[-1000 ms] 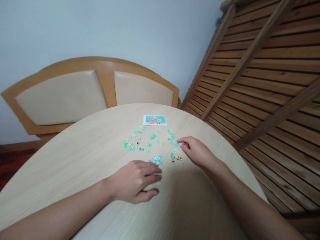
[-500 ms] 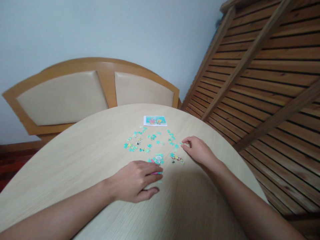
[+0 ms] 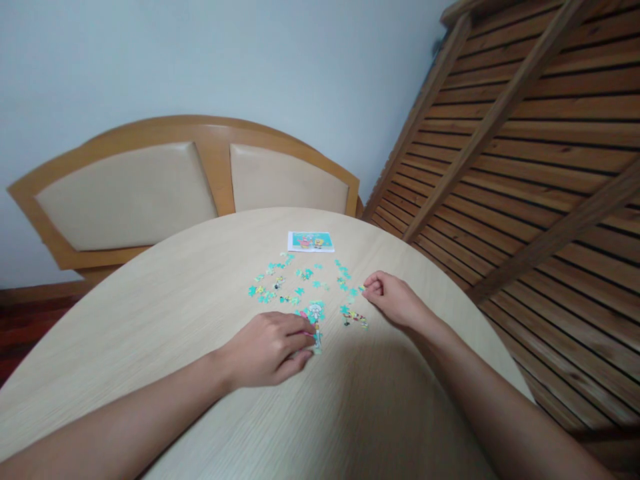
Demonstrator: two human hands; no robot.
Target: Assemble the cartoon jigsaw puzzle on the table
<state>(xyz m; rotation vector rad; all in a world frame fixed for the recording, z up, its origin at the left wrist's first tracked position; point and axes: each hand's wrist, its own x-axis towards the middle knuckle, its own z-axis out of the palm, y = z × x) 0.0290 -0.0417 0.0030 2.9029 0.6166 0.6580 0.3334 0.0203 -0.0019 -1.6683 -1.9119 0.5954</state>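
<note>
My left hand point(image 3: 273, 347) lies open over a partly joined puzzle section point(image 3: 317, 311), its fingers stretched out on the left side of it. The section shows a pale-faced cartoon figure on turquoise, with pink partly hidden under my fingers. Farther right, my right hand point(image 3: 393, 297) is closed in a pinch, with a small puzzle piece point(image 3: 362, 289) at its fingertips. Just in front of that hand lies a joined strip of puzzle pieces point(image 3: 356, 318), dark red and yellow with a turquoise piece at its left end.
Several loose puzzle pieces point(image 3: 273, 283) lie scattered on the round wooden table point(image 3: 200, 267). Behind them lies a reference picture card point(image 3: 311, 241). A padded bench back point(image 3: 125, 193) stands beyond the table, and a slatted wooden panel point(image 3: 500, 147) rises at the right.
My left hand and the joined section under it have shifted slightly away from me and to the left, showing more of the figure. The fingers of my right hand have curled in more.
</note>
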